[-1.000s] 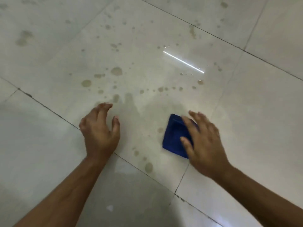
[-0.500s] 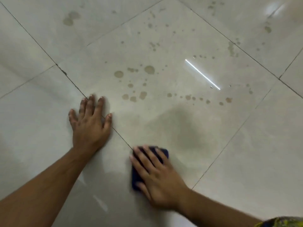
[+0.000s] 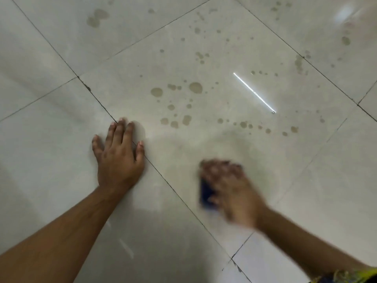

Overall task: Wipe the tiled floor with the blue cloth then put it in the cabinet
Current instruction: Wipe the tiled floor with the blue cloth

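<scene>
The blue cloth [image 3: 205, 194] lies on the pale tiled floor [image 3: 234, 146], mostly covered by my right hand [image 3: 230, 188], which presses flat on it and is blurred by motion. Only the cloth's left edge shows. My left hand [image 3: 117, 155] rests flat on the floor with fingers spread, across a grout line to the left of the cloth. Brownish wet spots [image 3: 195, 87] dot the tile beyond both hands. No cabinet is in view.
A bright reflection of a light strip [image 3: 254, 92] lies on the tile at the upper right. More stains [image 3: 97, 17] mark the far tiles. Dark grout lines [image 3: 179, 198] cross the floor diagonally. A yellow patterned bit of clothing [image 3: 350, 275] shows at the bottom right corner.
My right hand has slid the cloth first toward me and to the left, then back to the right. My left hand went from lifted and curled to flat on the floor.
</scene>
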